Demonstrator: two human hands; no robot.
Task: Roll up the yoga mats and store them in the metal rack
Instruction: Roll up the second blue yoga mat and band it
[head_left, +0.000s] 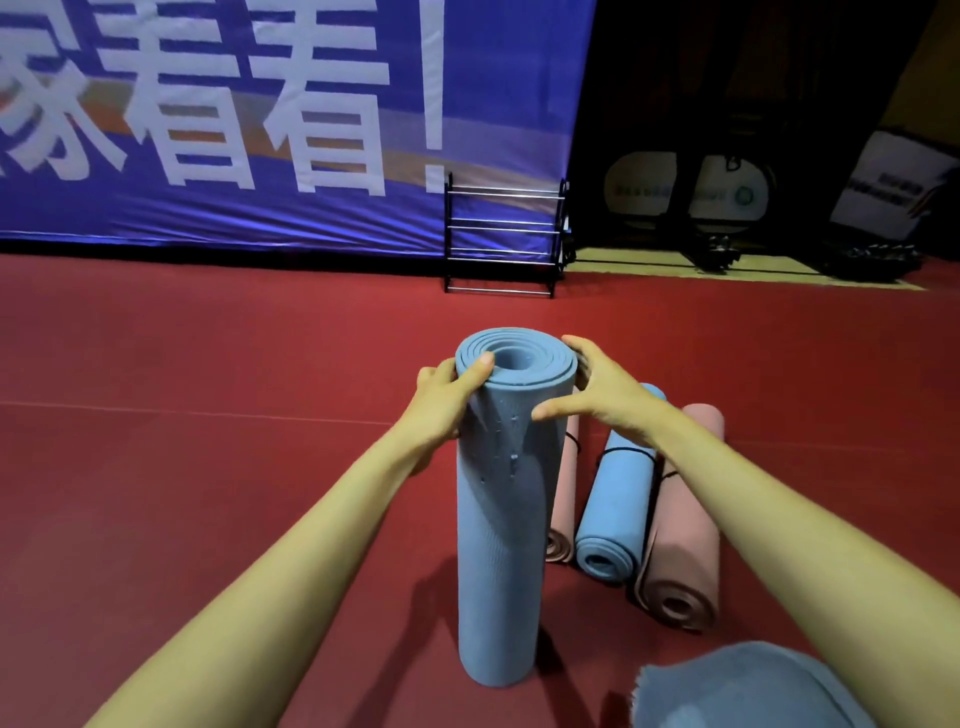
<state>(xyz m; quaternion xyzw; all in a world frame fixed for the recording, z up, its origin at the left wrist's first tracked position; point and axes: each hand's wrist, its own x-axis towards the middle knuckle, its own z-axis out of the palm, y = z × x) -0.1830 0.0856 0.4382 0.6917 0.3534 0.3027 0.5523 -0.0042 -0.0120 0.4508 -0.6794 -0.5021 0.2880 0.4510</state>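
head view: a rolled blue mat (501, 519) stands upright on the red floor (208, 467), close in front of the person. the left grip (447, 400) holds its top from the left, with the thumb over the rim and the fingers curled round the far side. the right grip (602, 395) holds the top from the right, thumb laid across the front and fingers bent at the rim. just right of the mat three more rolls lie side by side on the floor: a pink roll (563, 499) partly hidden behind it, a blue roll (615, 509) with a dark strap, and another pink one (685, 519). the rack (504, 239) stands well beyond, against a blue banner (260, 130), its bars bare. blue fabric (737, 691) shows at the bottom right.
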